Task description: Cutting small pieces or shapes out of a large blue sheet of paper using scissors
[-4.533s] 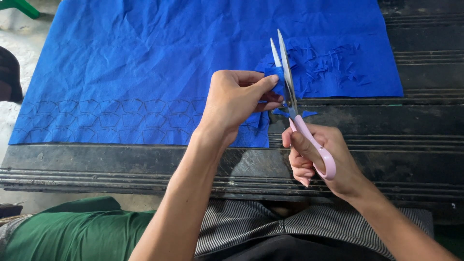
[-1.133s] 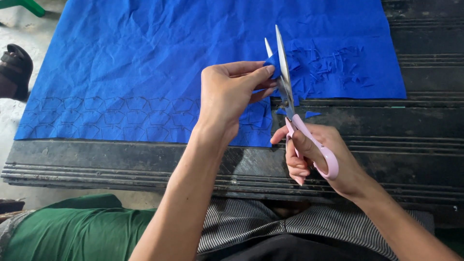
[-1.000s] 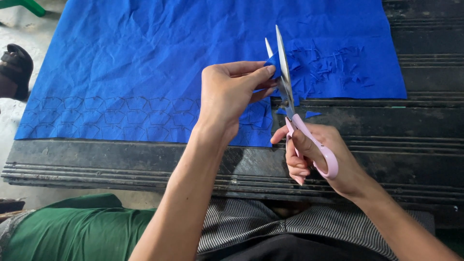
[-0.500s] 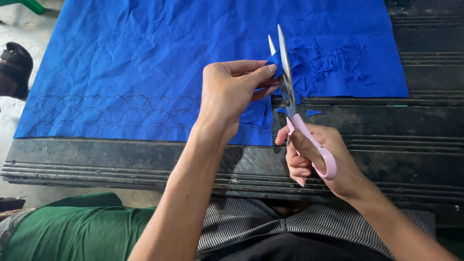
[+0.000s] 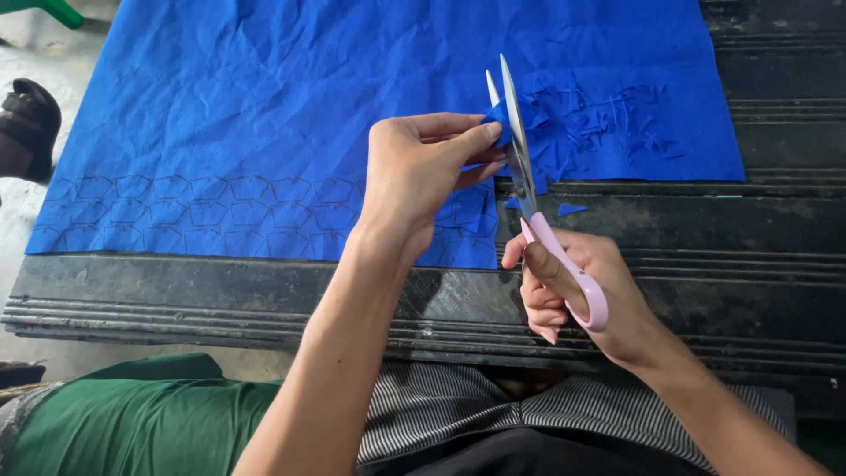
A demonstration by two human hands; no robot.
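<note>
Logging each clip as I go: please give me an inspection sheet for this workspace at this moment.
Surface: dark, worn ribbed table, scuffed.
Job's things: blue fabric sheet spread flat, rows of drawn outlines along its near edge; small blue piece pinched at the blades; pink-handled scissors, blades open and pointing away.
Clutter: blue offcuts on the sheet's right part; one scrap on the table.
Grippers: left hand pinches the piece; right hand grips the scissors.
Cables: nothing seen.
Surroundings: sandalled foot at left; green cloth near the lap.

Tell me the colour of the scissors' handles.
Pale pink, on the scissors in the right hand; head view.
</note>
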